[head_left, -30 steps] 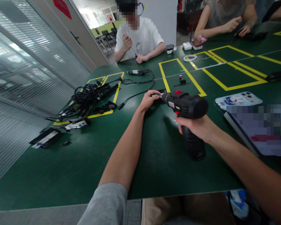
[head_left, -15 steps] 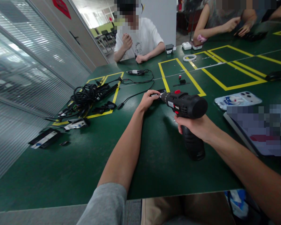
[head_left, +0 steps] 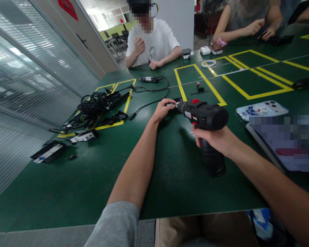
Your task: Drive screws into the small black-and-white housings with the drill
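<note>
My right hand (head_left: 212, 137) is wrapped round the grip of a black and red cordless drill (head_left: 206, 115), just below its body. The drill lies level, chuck pointing left and away from me. At the front of the chuck, my left hand (head_left: 164, 109) is closed, fingertips pressed together at the bit's end. A small dark piece (head_left: 179, 100) shows just beyond these fingertips; what exactly they pinch is mostly hidden. Both hands are over the green table (head_left: 190, 185).
Tangled black cables (head_left: 95, 104) lie at the left, with a black box (head_left: 49, 151) nearer me. A phone (head_left: 261, 110) and a flat panel (head_left: 285, 151) are at the right. A white cable coil (head_left: 208, 63) lies farther back. Two people (head_left: 154, 41) sit across the table.
</note>
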`<state>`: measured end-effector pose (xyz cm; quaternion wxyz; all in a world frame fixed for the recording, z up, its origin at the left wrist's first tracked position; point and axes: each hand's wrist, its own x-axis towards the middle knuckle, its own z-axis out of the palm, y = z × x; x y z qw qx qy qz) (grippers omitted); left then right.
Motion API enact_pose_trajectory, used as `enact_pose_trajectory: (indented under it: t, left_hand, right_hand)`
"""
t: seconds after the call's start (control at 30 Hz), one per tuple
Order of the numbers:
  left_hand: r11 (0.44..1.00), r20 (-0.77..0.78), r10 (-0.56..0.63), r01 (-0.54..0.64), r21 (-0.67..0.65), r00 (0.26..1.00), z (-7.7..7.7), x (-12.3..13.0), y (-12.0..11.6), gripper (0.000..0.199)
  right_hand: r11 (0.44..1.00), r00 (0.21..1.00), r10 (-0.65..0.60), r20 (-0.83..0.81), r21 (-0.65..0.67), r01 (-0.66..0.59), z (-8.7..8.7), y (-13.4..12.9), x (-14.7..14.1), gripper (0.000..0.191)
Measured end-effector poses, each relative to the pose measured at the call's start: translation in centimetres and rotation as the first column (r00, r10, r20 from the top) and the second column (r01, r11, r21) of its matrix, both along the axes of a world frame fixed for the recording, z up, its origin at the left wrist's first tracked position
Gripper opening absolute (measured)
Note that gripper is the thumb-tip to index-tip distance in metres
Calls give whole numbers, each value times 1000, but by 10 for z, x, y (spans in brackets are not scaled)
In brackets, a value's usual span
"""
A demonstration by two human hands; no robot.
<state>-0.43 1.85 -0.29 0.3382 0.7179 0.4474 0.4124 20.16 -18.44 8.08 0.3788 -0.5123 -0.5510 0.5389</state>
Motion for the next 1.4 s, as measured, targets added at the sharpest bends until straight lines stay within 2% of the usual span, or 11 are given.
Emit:
enact_pose_trajectory:
  t: [0.77,1.03,1.27,1.4]
  left_hand:
    - [1000,28,-4,3,15,1000,-1,1,0,22]
    - [1000,24,-4,4,8,1000,-1,1,1,23]
    - [1000,15,3,-3,-4,1000,2,2,-2,22]
    - [1000,3,1,-1,0,1000,2,1,-1,23]
  right_hand:
    - [1000,1000,18,12,18,-18,0,1,-1,7]
    - [1000,999,-7,36,-11,8,6,-2,-2,8]
    - [1000,1000,-1,-6,12,1,-3,1,1,0]
    - [1000,1000,-3,7,3,3,-1,0,0,3]
